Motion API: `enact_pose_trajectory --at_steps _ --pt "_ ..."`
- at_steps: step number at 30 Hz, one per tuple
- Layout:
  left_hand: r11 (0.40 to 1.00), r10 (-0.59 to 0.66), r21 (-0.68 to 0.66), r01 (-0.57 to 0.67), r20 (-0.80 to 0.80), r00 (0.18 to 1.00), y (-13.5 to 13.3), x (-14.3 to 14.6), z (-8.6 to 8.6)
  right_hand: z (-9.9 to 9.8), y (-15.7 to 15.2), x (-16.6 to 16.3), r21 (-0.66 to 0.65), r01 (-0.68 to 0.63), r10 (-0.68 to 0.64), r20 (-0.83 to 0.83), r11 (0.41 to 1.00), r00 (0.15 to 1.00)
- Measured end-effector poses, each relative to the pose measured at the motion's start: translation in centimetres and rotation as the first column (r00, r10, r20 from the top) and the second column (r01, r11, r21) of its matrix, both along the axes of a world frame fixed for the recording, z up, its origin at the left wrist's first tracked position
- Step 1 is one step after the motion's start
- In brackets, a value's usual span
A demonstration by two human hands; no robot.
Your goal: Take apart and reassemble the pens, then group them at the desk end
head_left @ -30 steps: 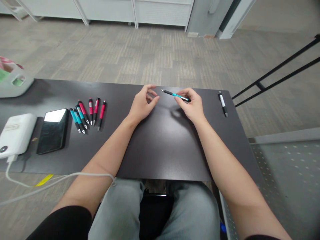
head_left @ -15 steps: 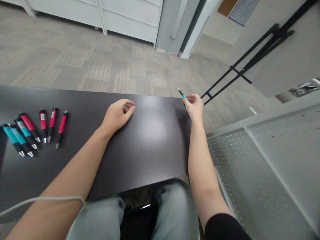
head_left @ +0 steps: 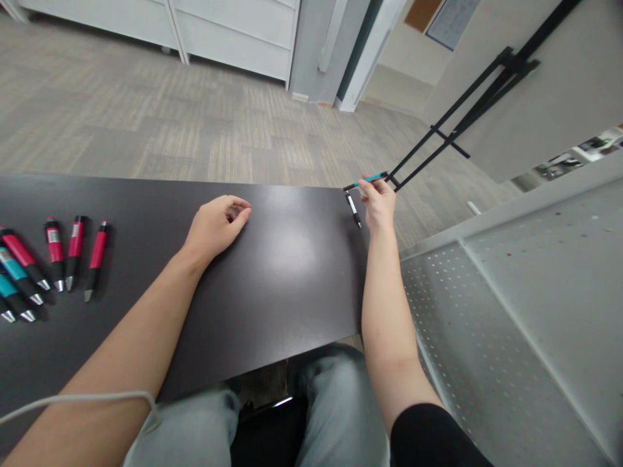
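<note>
My right hand is at the far right corner of the dark table, pinching a thin teal and black pen refill that points left. Just below it a white and black pen lies on the table near the edge. My left hand rests on the table's middle with its fingers loosely curled and nothing visible in them.
Several red and teal pens lie in a row at the table's left. A white cable crosses my left forearm. A perforated grey metal surface stands right of the table, and a black frame beyond it.
The view swung right. My right hand carried the refill from the table's middle to the right corner by the white pen and turned it level. My left hand stayed put.
</note>
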State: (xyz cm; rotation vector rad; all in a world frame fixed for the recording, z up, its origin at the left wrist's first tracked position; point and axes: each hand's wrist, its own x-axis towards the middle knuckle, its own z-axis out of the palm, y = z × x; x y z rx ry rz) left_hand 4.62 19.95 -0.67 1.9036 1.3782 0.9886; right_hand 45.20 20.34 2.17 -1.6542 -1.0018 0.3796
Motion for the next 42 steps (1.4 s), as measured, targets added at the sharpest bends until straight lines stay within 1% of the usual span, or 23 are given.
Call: enact_pose_trajectory --at_steps 2,5,7,9,12,14,18,21,27,29,32,38,42 --pt "1.0 0.0 0.005 0.0 -0.008 1.0 0.1 -0.1 -0.1 0.3 -0.1 -0.1 -0.013 -0.001 0.001 0.043 1.0 0.999" --pt "1.0 -0.001 0.017 0.001 -0.01 1.0 0.2 -0.2 -0.3 0.7 -0.6 -0.3 -0.056 0.003 0.007 0.177 0.998 0.984" --pt "1.0 -0.003 0.02 0.003 -0.014 1.0 0.2 -0.2 -0.4 0.8 -0.9 -0.4 -0.104 0.003 0.024 0.255 0.995 0.967" --pt "1.0 -0.005 0.019 0.005 -0.029 1.0 0.3 -0.2 -0.5 0.8 -1.2 -0.7 -0.182 -0.004 0.06 0.305 0.983 0.951" --pt "1.0 -0.001 0.018 0.002 -0.049 0.999 0.2 -0.2 -0.4 0.7 -1.6 -1.2 -0.326 0.01 0.112 0.353 0.945 0.929" --pt "1.0 -0.003 0.015 0.004 -0.049 0.999 0.2 -0.1 -0.3 0.6 -1.9 -1.6 -0.406 0.047 0.125 0.387 0.913 0.913" --pt "1.0 -0.014 0.011 0.014 -0.038 0.999 0.1 -0.1 0.0 0.6 -2.1 -2.2 -0.497 0.123 0.13 0.445 0.859 0.886" --pt "1.0 -0.013 0.021 0.014 -0.036 0.999 0.0 -0.1 0.0 0.7 -2.2 -2.4 -0.517 0.148 0.136 0.471 0.843 0.871" --pt "1.0 -0.017 0.026 0.018 -0.034 0.999 0.1 -0.2 -0.2 1.1 -2.3 -2.1 -0.514 0.166 0.145 0.51 0.841 0.848" --pt "1.0 -0.016 0.018 0.017 -0.034 0.999 0.1 -0.3 -0.2 1.2 -2.4 -2.0 -0.534 0.18 0.153 0.52 0.826 0.84" --pt "1.0 -0.019 0.011 0.019 -0.037 0.999 0.1 -0.2 -0.1 1.3 -2.4 -1.9 -0.568 0.192 0.152 0.503 0.8 0.851" --pt "1.0 -0.01 0.009 0.011 -0.036 0.999 0.0 -0.1 0.1 1.4 -2.4 -1.6 -0.538 0.229 0.073 0.482 0.811 0.873" --pt "1.0 -0.016 0.007 0.017 -0.031 0.999 0.0 -0.2 -0.1 1.7 -2.6 -1.6 -0.542 0.219 0.085 0.481 0.811 0.873"
